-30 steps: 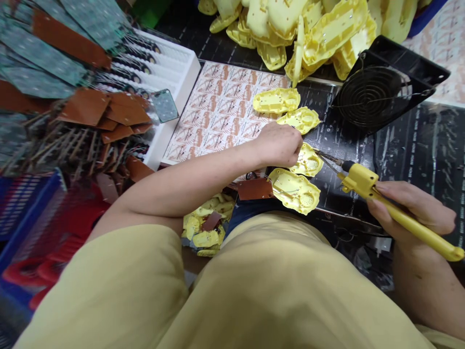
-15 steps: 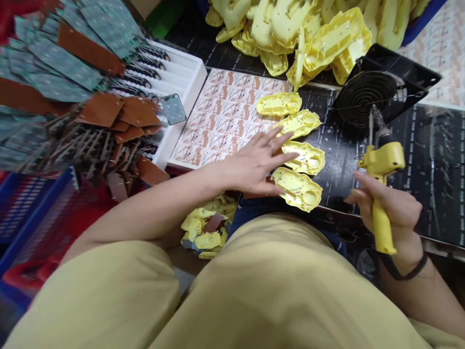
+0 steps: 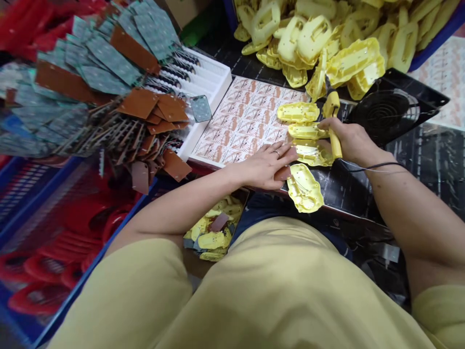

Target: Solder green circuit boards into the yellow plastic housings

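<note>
The right hand (image 3: 349, 141) grips a yellow-handled soldering iron (image 3: 332, 107) over yellow plastic shells (image 3: 304, 188) rowed along the near edge of the black counter (image 3: 417, 160) — the left hand (image 3: 267, 167) lies flat, released, on a brown circuit board (image 3: 282, 173).

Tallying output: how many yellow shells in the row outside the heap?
4. Farthest shell by printed sheet; second shell and third shell by right hand gripping soldering iron; nearest shell beside left hand. Others possibly hidden.

1. Left hand (image 3: 267, 167) lies flat, fingers spread, on brown board (image 3: 282, 173) at near edge of worktop (image 3: 417, 160), touching nearest yellow shell (image 3: 305, 186).
2. Right hand (image 3: 350, 140) grips yellow soldering iron (image 3: 333, 121), head toward far edge.
3. Shell pile (image 3: 327, 29) at far edge; black fan (image 3: 385, 111) near it.
</note>
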Action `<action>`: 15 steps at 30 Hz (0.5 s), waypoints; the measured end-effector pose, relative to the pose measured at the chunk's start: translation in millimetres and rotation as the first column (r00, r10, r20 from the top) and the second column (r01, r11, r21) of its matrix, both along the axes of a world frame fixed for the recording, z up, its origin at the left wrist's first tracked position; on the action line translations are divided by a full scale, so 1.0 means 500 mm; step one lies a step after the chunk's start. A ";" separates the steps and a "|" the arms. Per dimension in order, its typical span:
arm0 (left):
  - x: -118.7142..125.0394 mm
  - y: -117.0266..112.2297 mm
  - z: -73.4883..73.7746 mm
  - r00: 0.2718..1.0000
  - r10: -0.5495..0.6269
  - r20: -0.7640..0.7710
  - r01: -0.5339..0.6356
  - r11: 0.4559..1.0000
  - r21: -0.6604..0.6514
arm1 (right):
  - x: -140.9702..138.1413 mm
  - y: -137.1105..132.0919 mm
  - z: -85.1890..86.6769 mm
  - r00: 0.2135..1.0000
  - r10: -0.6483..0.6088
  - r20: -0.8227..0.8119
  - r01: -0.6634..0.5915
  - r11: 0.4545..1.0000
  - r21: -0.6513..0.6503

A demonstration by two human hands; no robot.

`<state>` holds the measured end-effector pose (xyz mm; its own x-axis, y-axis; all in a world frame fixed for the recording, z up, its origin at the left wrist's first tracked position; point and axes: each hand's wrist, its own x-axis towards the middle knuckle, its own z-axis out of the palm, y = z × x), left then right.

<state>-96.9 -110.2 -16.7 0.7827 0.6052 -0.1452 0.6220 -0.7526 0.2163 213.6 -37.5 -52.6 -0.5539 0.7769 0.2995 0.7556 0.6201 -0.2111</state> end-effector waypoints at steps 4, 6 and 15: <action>0.002 -0.009 -0.003 0.995 0.021 0.101 -0.024 0.999 0.029 | 0.012 -0.024 0.009 0.999 0.041 -0.015 -0.041 0.999 0.030; -0.021 -0.021 0.005 0.974 0.040 0.223 -0.044 0.999 0.012 | 0.017 -0.029 0.013 0.999 0.049 -0.011 -0.049 0.997 0.062; -0.310 -0.150 0.118 0.894 0.347 0.284 -0.158 0.837 -0.525 | -0.004 -0.030 -0.006 0.994 0.094 -0.061 -0.090 0.994 0.069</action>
<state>-252.1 -185.4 42.3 0.6650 0.7162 -0.2118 0.5842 -0.3222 0.7449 211.4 -52.3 -55.3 -0.6000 0.7007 0.3860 0.6808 0.7006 -0.2136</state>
